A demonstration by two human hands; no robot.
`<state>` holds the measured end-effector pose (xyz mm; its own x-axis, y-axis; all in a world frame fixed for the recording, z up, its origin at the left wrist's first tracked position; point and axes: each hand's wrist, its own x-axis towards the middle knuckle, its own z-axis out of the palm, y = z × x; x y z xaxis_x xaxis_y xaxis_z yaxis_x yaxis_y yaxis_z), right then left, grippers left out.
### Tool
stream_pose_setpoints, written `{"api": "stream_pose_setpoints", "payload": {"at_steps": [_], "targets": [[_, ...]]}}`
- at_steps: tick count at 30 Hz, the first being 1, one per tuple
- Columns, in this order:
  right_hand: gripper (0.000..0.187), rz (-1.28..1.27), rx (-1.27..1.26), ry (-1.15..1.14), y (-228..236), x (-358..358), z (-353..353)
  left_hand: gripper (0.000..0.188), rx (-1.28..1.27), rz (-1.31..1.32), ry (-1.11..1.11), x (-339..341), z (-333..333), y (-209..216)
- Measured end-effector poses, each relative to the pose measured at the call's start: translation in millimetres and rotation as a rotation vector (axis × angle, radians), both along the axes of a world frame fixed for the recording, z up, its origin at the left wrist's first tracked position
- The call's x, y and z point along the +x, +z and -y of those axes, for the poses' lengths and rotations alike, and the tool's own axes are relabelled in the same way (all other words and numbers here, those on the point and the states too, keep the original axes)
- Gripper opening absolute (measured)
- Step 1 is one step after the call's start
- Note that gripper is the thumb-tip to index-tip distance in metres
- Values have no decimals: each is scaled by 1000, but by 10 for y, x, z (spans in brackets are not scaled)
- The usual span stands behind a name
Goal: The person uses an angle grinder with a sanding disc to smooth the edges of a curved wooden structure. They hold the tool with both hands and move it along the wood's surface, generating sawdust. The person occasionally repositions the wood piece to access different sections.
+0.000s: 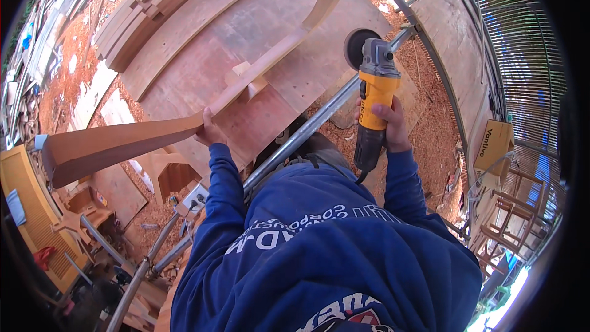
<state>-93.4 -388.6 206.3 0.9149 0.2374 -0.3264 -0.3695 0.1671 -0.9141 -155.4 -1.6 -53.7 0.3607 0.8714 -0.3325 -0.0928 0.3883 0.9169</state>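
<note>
My right hand [393, 124] is wrapped round the body of a yellow and black angle grinder [377, 95]. Its dark round disc [359, 48] points away from me, to the right of the workpiece and apart from it. My left hand [211, 130] grips the edge of a long, curved wooden piece [261, 75]. That piece runs from the near left, where its end is broad, across the worktop to the far edge of the view. Beneath its middle sits a small wooden block [255, 86].
The plywood worktop [196, 74] carries a thin curved strip and a stack of curved boards [147, 18] at the far left. A metal pipe [307, 129] crosses in front of me. Power plugs sit in a white socket box [195, 198] at the lower left. Sawdust covers the ground.
</note>
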Motion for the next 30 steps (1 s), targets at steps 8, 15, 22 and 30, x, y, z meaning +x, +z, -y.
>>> {"api": "stream_pose_setpoints", "payload": {"at_steps": [8,15,22,30], "targets": [[61,-7,-31,14,-32,144,227,34,264,-159,82,-289,-385,575],[64,22,-4,34,-38,128,258,33,635,-371,114,-927,-1091,1321],[64,32,1,102,-75,134,211,42,1156,-468,9,-943,-1414,2320],[65,25,-4,133,-138,134,215,52,1416,-217,-81,320,-487,3344]]}}
